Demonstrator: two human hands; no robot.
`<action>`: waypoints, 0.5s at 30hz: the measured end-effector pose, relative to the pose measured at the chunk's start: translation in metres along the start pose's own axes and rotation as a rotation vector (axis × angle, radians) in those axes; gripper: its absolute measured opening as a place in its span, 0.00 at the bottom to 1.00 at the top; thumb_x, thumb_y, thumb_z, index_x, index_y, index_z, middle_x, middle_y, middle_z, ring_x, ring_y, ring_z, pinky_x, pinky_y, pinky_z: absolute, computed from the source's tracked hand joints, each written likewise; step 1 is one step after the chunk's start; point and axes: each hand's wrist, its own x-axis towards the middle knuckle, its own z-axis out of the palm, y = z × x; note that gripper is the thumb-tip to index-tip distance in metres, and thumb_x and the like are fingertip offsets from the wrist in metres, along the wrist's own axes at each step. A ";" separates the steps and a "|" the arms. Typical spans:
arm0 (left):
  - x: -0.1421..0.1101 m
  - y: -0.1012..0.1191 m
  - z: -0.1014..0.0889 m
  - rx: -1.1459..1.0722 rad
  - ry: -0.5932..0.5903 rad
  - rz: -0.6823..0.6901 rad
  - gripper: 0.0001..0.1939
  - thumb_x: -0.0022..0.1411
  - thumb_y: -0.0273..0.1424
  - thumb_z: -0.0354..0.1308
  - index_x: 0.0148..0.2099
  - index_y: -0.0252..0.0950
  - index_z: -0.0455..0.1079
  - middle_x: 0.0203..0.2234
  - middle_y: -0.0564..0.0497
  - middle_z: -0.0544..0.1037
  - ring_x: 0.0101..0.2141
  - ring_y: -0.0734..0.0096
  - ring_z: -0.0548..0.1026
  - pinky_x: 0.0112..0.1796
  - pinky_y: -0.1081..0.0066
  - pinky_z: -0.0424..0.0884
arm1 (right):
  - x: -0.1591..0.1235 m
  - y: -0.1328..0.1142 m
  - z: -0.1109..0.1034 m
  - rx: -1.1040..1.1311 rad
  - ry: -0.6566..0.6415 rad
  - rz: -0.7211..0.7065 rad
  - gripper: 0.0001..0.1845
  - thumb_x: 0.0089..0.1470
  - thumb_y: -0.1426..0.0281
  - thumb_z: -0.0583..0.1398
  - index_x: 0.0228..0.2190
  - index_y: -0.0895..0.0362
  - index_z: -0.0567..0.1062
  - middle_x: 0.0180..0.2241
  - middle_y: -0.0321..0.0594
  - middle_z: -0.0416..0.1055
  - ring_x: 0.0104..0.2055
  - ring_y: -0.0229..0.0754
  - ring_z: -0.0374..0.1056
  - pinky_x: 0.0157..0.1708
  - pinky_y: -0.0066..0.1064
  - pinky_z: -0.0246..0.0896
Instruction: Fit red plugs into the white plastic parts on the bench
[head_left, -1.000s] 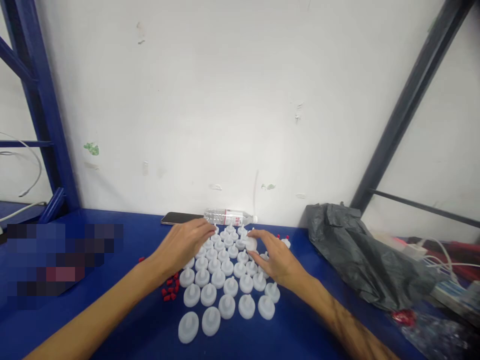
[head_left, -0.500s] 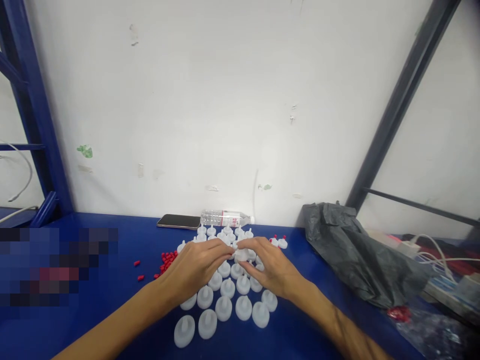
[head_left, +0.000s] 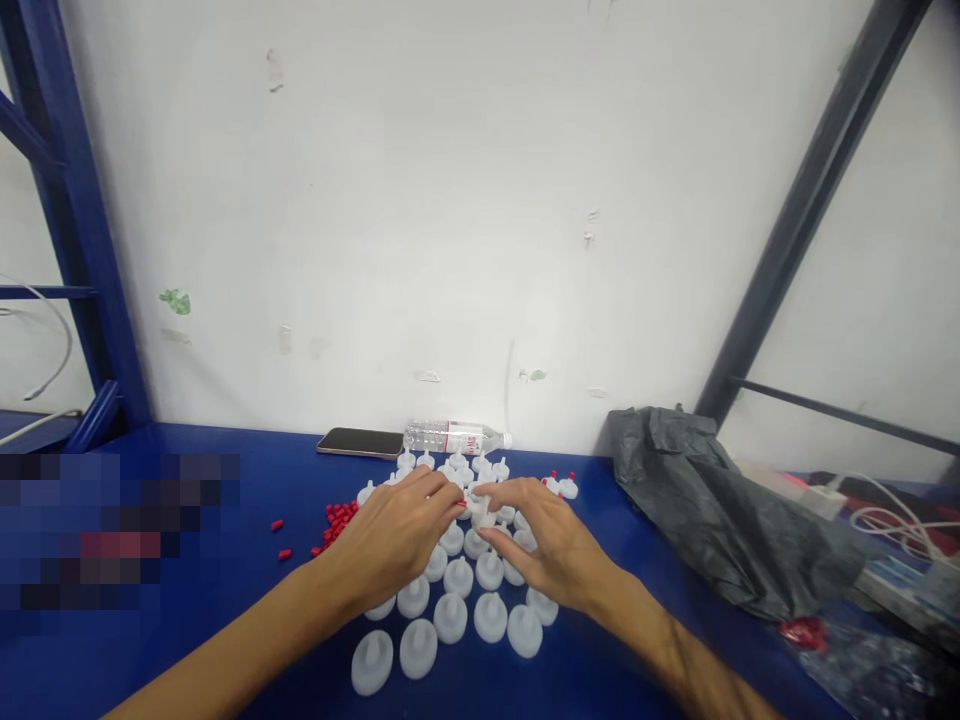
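Note:
My left hand [head_left: 409, 525] is closed in a pinch, with a bit of a small red cap [head_left: 462, 503] showing at its fingertips. Just to its right, my right hand [head_left: 551, 540] grips a white spouted lid [head_left: 484, 516] between thumb and forefinger. Both hands are close together over many similar white lids [head_left: 451, 618], which stand spout up on the blue table [head_left: 247, 640]. A pile of loose red caps [head_left: 335, 524] lies left of the lids, partly behind my left hand. Beyond my right hand stand a few white lids with red tips [head_left: 568, 487].
A phone [head_left: 360, 442] and a clear plastic bottle [head_left: 456, 437] lie along the wall. On the right are a grey plastic bag [head_left: 697, 500], white cables [head_left: 892, 520] and a clear bag [head_left: 862, 665]. Blue posts [head_left: 97, 230] rise at the left.
The red cap now shows at my left fingertips. The lid in my right hand has tilted a little. The whole view has shifted slightly.

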 end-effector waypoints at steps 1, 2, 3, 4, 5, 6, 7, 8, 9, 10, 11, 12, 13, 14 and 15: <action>-0.001 0.003 -0.002 -0.012 -0.027 -0.004 0.18 0.95 0.36 0.53 0.52 0.47 0.83 0.42 0.47 0.89 0.43 0.51 0.88 0.35 0.60 0.79 | -0.001 -0.001 0.001 -0.001 0.006 -0.013 0.17 0.81 0.71 0.73 0.64 0.45 0.84 0.59 0.45 0.95 0.55 0.55 0.94 0.60 0.50 0.96; -0.001 0.006 -0.003 -0.034 -0.054 -0.015 0.19 0.95 0.36 0.51 0.51 0.47 0.81 0.42 0.47 0.88 0.43 0.51 0.87 0.37 0.58 0.80 | -0.001 -0.002 0.001 0.002 0.015 -0.030 0.15 0.82 0.70 0.73 0.64 0.45 0.84 0.58 0.45 0.95 0.55 0.55 0.94 0.60 0.50 0.96; -0.002 0.009 -0.004 -0.058 -0.078 -0.031 0.19 0.95 0.36 0.48 0.51 0.48 0.80 0.42 0.47 0.88 0.42 0.51 0.86 0.39 0.57 0.82 | -0.001 -0.003 0.001 0.008 0.026 -0.051 0.14 0.83 0.69 0.73 0.64 0.45 0.84 0.57 0.46 0.95 0.55 0.55 0.94 0.59 0.49 0.96; -0.003 0.011 -0.005 -0.081 -0.096 -0.051 0.20 0.94 0.35 0.47 0.51 0.49 0.80 0.42 0.47 0.88 0.41 0.50 0.86 0.40 0.56 0.83 | 0.000 -0.005 0.001 0.014 0.037 -0.068 0.14 0.84 0.68 0.72 0.64 0.46 0.83 0.56 0.46 0.95 0.55 0.55 0.94 0.59 0.48 0.96; -0.004 0.014 -0.004 -0.096 -0.103 -0.076 0.20 0.94 0.35 0.47 0.51 0.50 0.80 0.42 0.47 0.88 0.41 0.50 0.86 0.41 0.55 0.85 | 0.001 -0.006 0.000 0.020 0.049 -0.089 0.14 0.85 0.67 0.72 0.65 0.47 0.83 0.54 0.46 0.95 0.54 0.54 0.94 0.58 0.46 0.96; -0.005 0.016 -0.004 -0.107 -0.104 -0.099 0.20 0.93 0.35 0.47 0.52 0.51 0.80 0.43 0.47 0.88 0.41 0.49 0.86 0.42 0.54 0.85 | 0.001 -0.007 0.000 0.026 0.063 -0.107 0.14 0.85 0.67 0.71 0.66 0.48 0.82 0.52 0.45 0.95 0.53 0.54 0.95 0.57 0.45 0.96; -0.006 0.017 -0.003 -0.116 -0.103 -0.118 0.19 0.92 0.35 0.48 0.53 0.53 0.81 0.43 0.47 0.89 0.42 0.48 0.86 0.42 0.53 0.86 | 0.002 -0.009 -0.001 0.028 0.077 -0.124 0.15 0.86 0.67 0.71 0.67 0.49 0.82 0.50 0.44 0.95 0.53 0.54 0.95 0.57 0.44 0.96; -0.007 0.018 -0.002 -0.124 -0.102 -0.132 0.18 0.91 0.35 0.49 0.54 0.54 0.81 0.43 0.47 0.90 0.41 0.47 0.87 0.42 0.53 0.86 | 0.003 -0.010 -0.001 0.026 0.089 -0.137 0.14 0.86 0.68 0.70 0.67 0.50 0.81 0.49 0.43 0.95 0.52 0.53 0.95 0.56 0.44 0.96; -0.007 0.018 -0.001 -0.136 -0.108 -0.144 0.18 0.91 0.35 0.49 0.53 0.55 0.81 0.42 0.47 0.90 0.41 0.47 0.87 0.42 0.52 0.86 | 0.004 -0.011 -0.001 0.020 0.097 -0.147 0.14 0.87 0.68 0.69 0.67 0.49 0.81 0.50 0.43 0.95 0.52 0.53 0.94 0.56 0.44 0.96; -0.007 0.018 0.000 -0.152 -0.117 -0.154 0.18 0.91 0.35 0.49 0.52 0.54 0.80 0.40 0.48 0.89 0.39 0.47 0.87 0.42 0.52 0.86 | 0.004 -0.012 0.000 0.015 0.106 -0.157 0.12 0.87 0.69 0.69 0.65 0.48 0.81 0.52 0.44 0.95 0.52 0.52 0.94 0.56 0.44 0.96; -0.007 0.018 0.000 -0.170 -0.128 -0.162 0.18 0.92 0.36 0.47 0.50 0.53 0.78 0.39 0.48 0.88 0.38 0.48 0.87 0.41 0.52 0.86 | 0.004 -0.013 0.001 0.012 0.112 -0.169 0.10 0.87 0.70 0.68 0.63 0.48 0.81 0.53 0.45 0.95 0.52 0.52 0.94 0.55 0.44 0.96; -0.006 0.018 -0.001 -0.189 -0.137 -0.166 0.19 0.92 0.37 0.46 0.48 0.52 0.75 0.37 0.48 0.88 0.37 0.48 0.87 0.41 0.52 0.85 | 0.004 -0.013 0.002 0.011 0.117 -0.183 0.09 0.86 0.70 0.68 0.62 0.47 0.81 0.54 0.45 0.95 0.51 0.53 0.94 0.54 0.44 0.96; -0.005 0.018 -0.002 -0.206 -0.147 -0.166 0.19 0.93 0.38 0.45 0.46 0.51 0.72 0.36 0.49 0.87 0.36 0.49 0.87 0.40 0.53 0.85 | 0.004 -0.013 0.004 0.010 0.117 -0.198 0.09 0.85 0.71 0.67 0.60 0.47 0.82 0.54 0.44 0.95 0.50 0.53 0.94 0.53 0.44 0.97; -0.004 0.018 -0.004 -0.215 -0.158 -0.155 0.19 0.93 0.38 0.44 0.45 0.51 0.69 0.35 0.50 0.86 0.35 0.50 0.87 0.39 0.54 0.85 | 0.004 -0.013 0.004 0.006 0.109 -0.209 0.10 0.84 0.72 0.68 0.59 0.46 0.82 0.53 0.43 0.95 0.50 0.54 0.94 0.53 0.44 0.97; -0.004 0.019 -0.007 -0.204 -0.166 -0.130 0.19 0.93 0.37 0.44 0.44 0.51 0.67 0.34 0.51 0.86 0.34 0.51 0.87 0.38 0.55 0.84 | 0.003 -0.013 0.005 -0.004 0.094 -0.215 0.11 0.82 0.74 0.68 0.57 0.45 0.83 0.53 0.42 0.95 0.49 0.55 0.94 0.54 0.44 0.97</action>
